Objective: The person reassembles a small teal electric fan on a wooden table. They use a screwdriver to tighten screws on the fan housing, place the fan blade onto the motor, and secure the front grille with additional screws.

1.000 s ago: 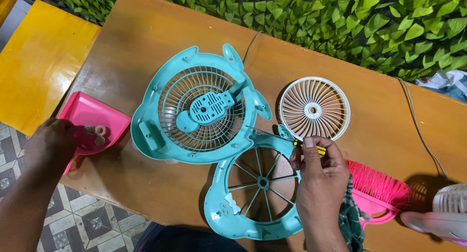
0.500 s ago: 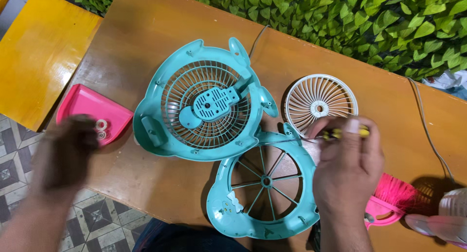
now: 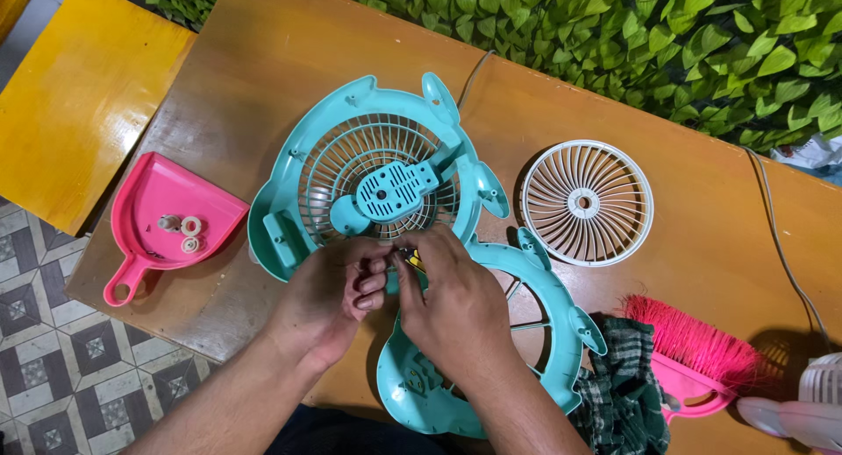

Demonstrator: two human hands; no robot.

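Item: slim yellow-and-black screwdriver [image 3: 410,260], being pinched closed in the right hand [image 3: 456,310]; the left hand [image 3: 329,297] is curling narrowly beside it, fingertips touching (contents hidden). Both are hovering over the turquoise plastic fan grille housing [image 3: 368,183] and turquoise spoked front ring [image 3: 553,288] on the brown wooden surface [image 3: 263,69]. Probably light, rigid, smooth; best gripped at its handle.

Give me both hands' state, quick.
Left hand: fingers curled at the screwdriver tip; grip cannot be told.
Right hand: closed on the screwdriver.
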